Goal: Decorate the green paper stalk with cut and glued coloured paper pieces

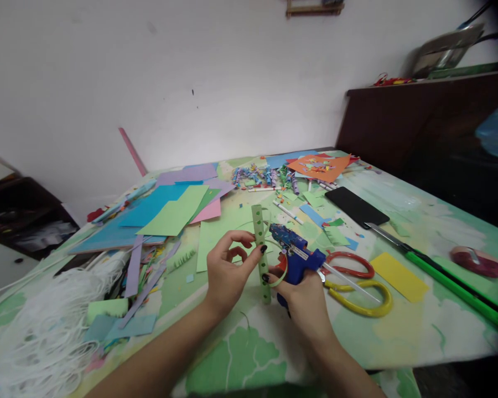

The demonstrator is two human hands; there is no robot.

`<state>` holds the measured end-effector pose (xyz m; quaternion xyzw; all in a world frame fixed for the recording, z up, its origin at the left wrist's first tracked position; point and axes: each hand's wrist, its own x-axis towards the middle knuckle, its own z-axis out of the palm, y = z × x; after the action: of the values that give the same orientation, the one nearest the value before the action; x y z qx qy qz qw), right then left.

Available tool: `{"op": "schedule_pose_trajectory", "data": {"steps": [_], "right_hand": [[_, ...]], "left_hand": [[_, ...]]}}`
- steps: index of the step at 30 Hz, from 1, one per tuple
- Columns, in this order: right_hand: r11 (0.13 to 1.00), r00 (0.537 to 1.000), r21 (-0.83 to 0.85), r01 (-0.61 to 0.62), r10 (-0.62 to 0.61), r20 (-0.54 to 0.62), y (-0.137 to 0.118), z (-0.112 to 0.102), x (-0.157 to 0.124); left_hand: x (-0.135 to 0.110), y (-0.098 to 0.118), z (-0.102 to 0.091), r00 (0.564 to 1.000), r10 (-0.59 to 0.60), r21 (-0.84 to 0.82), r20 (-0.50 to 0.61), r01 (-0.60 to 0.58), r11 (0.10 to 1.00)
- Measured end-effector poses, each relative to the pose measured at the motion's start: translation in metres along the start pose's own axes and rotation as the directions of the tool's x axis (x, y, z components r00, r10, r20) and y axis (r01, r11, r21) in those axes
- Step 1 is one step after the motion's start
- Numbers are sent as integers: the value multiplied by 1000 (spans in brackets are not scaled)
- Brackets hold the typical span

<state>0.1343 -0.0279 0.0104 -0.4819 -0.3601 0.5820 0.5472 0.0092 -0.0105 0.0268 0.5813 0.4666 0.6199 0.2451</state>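
Thumb and fingertips of my left hand (pixel 232 265) pinch a light green paper strip (pixel 263 281) with dark green spots, held upright over the table. A thin pale green paper loop curls off the strip's right side. My right hand (pixel 307 301) is wrapped round a blue hot glue gun (pixel 296 257), its nozzle end near the strip and a clear glue stick out of its back. A dark-nailed fingertip of that hand lies against the strip and loop; whether it grips them is unclear. Right beside the gun lie scissors (pixel 379 312) with red and yellow handles.
Coloured paper sheets (pixel 174 213) and a heap of white cord (pixel 45 326) lie to the left. Small curled paper pieces (pixel 268 176) and orange paper (pixel 321 166) sit at the back. A black phone (pixel 354 205), green cutter (pixel 448 282) and yellow paper (pixel 400 275) lie right.
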Motion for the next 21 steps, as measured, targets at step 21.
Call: {"op": "schedule_pose_trajectory", "data": {"steps": [21], "right_hand": [[998,998,49,-37,39,-50,-1,2,0]], "left_hand": [[0,0,1,999,-52,-22,9,53,998]]}}
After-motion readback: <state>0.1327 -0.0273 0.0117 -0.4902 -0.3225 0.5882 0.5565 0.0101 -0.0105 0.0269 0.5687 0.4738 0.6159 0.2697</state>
